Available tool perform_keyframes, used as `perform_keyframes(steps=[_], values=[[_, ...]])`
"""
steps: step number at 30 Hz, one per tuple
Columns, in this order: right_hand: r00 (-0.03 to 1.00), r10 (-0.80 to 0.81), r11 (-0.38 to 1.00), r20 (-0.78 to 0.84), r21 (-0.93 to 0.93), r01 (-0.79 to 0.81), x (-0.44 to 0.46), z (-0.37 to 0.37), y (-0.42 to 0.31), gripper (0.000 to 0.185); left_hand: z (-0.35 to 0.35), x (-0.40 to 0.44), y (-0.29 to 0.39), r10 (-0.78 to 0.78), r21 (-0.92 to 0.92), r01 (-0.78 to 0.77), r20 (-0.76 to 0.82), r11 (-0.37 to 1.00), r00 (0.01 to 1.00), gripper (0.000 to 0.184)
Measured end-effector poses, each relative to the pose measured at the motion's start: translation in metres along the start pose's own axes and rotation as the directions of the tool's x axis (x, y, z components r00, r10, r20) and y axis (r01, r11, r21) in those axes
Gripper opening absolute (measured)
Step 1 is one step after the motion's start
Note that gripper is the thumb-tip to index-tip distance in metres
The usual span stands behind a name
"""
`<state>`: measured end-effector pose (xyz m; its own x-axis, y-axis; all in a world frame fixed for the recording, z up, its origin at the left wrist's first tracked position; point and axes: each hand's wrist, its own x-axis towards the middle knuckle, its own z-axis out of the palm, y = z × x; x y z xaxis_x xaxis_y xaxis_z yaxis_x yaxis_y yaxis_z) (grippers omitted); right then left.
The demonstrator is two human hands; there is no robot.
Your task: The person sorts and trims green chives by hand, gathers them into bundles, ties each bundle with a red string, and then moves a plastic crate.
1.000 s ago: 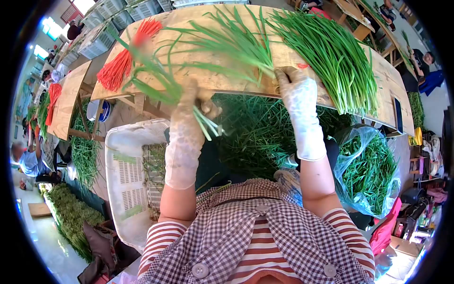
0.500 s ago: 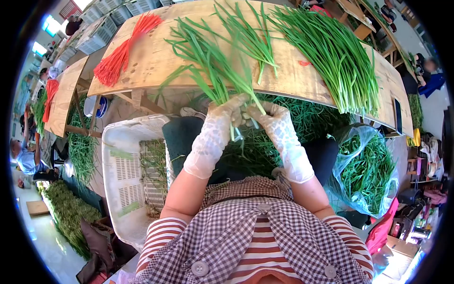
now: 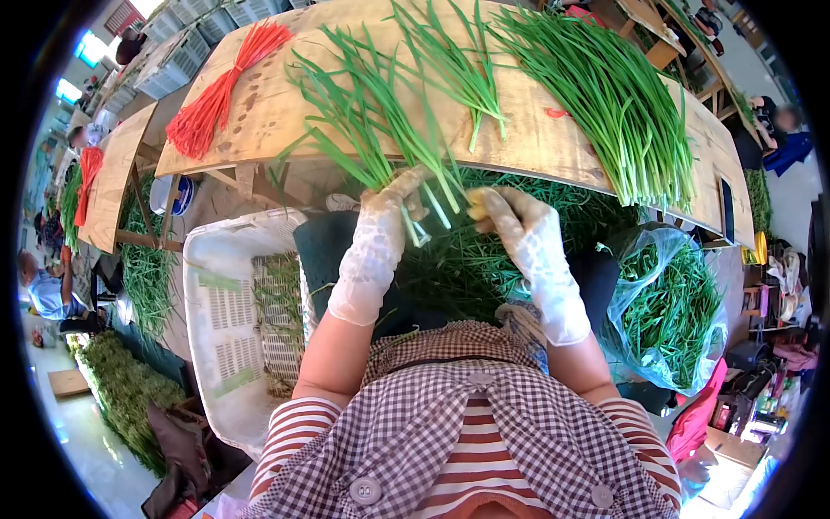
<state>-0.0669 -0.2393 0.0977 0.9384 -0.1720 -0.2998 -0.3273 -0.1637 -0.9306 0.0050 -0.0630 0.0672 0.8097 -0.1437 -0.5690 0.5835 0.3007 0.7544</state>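
My left hand, in a pale glove with a white lacy cuff, is closed around a small bunch of garlic chives. Their leaves fan out over the table edge and their pale stem ends stick out below my fingers. Just right of those stems is my right hand, gloved alike, with its fingers bent together; something yellowish shows at the tips, too small to make out. Beyond my hands a few loose chives lie on the wooden table. A large pile of chives lies to their right.
Red ties lie bundled on the table's left. A white plastic crate stands at my left, and a clear bag of green trimmings at my right. Trimmings fill the space below my hands. Other people work at far tables.
My right hand has moved right, away from the stem ends beside my left hand. My left hand has shifted slightly left, still gripping the chives, whose leaves have spread apart.
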Motion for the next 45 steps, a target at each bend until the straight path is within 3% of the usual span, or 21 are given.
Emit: perform_keyframes(steps=[1,3,5,8,13,18,21,22,25,26,29,31,32,33,35,37,39,40,43,45], values=[[1.0,-0.028,0.992,0.012,0.121,0.026,0.007,0.007,-0.006,0.032,0.005,-0.003,-0.001,0.004,-0.01,-0.005,-0.014,1.0,1.0,0.017],[0.986,0.125,0.991,0.114,-0.06,-0.119,0.018,0.012,-0.024,0.031,0.011,-0.008,0.002,-0.004,0.023,0.005,-0.044,1.0,0.999,0.017],[0.998,0.045,0.988,0.032,-0.147,-0.039,0.024,0.02,-0.004,0.033,0.012,-0.012,0.007,-0.022,0.103,0.031,-0.085,0.994,0.996,0.017],[0.999,0.032,0.98,-0.017,-0.195,-0.035,0.018,0.019,-0.003,0.034,0.01,-0.014,0.009,-0.014,-0.048,0.012,-0.035,0.999,0.999,0.015],[0.997,0.04,0.995,0.061,-0.096,-0.034,0.014,0.021,-0.001,0.032,0.0,-0.007,0.006,-0.027,-0.092,0.036,0.098,0.995,0.995,0.014],[0.996,0.094,0.995,0.001,0.041,-0.094,0.017,0.03,-0.004,0.029,0.004,-0.01,0.004,0.03,-0.025,-0.029,0.027,0.999,0.999,0.012],[0.998,0.047,0.995,-0.03,0.094,-0.044,0.023,0.036,-0.004,0.022,0.011,-0.015,0.007,0.053,-0.012,-0.053,-0.003,0.999,0.999,0.011],[0.995,-0.063,0.997,-0.075,-0.041,0.06,0.02,0.036,-0.007,0.022,0.014,-0.018,0.01,0.058,-0.004,-0.058,-0.017,0.998,0.998,0.011],[0.955,-0.227,0.961,-0.19,-0.201,0.189,0.01,0.035,0.0,0.018,0.016,-0.019,0.008,0.094,0.071,-0.095,0.011,0.993,0.995,0.012],[0.963,-0.191,0.963,-0.192,-0.229,0.145,0.005,0.032,0.0,0.017,0.015,-0.019,0.007,0.109,0.103,-0.112,0.033,0.988,0.993,0.013],[0.994,-0.104,0.936,-0.026,-0.341,0.089,-0.016,0.01,0.015,0.019,0.01,-0.01,0.018,0.058,0.004,-0.058,-0.114,0.998,0.992,0.013],[0.954,0.105,0.664,0.28,-0.734,0.142,-0.03,-0.015,0.031,0.024,-0.002,-0.004,0.023,0.066,0.004,-0.066,-0.054,0.998,0.996,0.019],[0.91,0.241,0.625,0.337,-0.771,0.12,-0.032,-0.026,0.043,0.027,-0.005,-0.003,0.025,0.095,0.028,-0.094,-0.007,0.995,0.995,0.019],[0.98,0.104,0.682,0.168,-0.73,0.053,-0.037,-0.026,0.035,0.025,-0.006,-0.002,0.025,0.122,0.051,-0.124,0.04,0.991,0.992,0.02],[0.991,-0.098,0.924,-0.092,-0.377,0.056,-0.035,-0.017,0.009,0.025,0.0,-0.01,0.025,0.073,0.075,-0.079,0.073,0.994,0.995,0.018],[0.95,-0.306,0.902,-0.064,-0.339,0.268,-0.026,-0.01,-0.022,0.025,0.009,-0.019,0.021,0.066,0.09,-0.076,0.112,0.993,0.992,0.017],[0.967,-0.219,0.897,0.129,-0.364,0.252,-0.009,-0.005,-0.023,0.026,0.02,-0.02,0.018,0.112,0.094,-0.128,0.156,0.987,0.981,0.018],[0.993,-0.11,0.958,0.049,-0.26,0.119,-0.005,0.005,-0.017,0.026,0.021,-0.021,0.022,0.077,0.118,-0.092,0.13,0.989,0.989,0.017],[0.931,-0.336,0.85,-0.142,-0.471,0.235,-0.001,0.013,-0.019,0.025,0.01,-0.02,0.023,0.04,0.098,-0.048,0.081,0.994,0.996,0.018],[0.942,-0.323,0.841,-0.087,-0.483,0.244,-0.001,0.013,-0.02,0.025,0.009,-0.02,0.021,0.019,0.095,-0.026,0.067,0.995,0.998,0.019]])
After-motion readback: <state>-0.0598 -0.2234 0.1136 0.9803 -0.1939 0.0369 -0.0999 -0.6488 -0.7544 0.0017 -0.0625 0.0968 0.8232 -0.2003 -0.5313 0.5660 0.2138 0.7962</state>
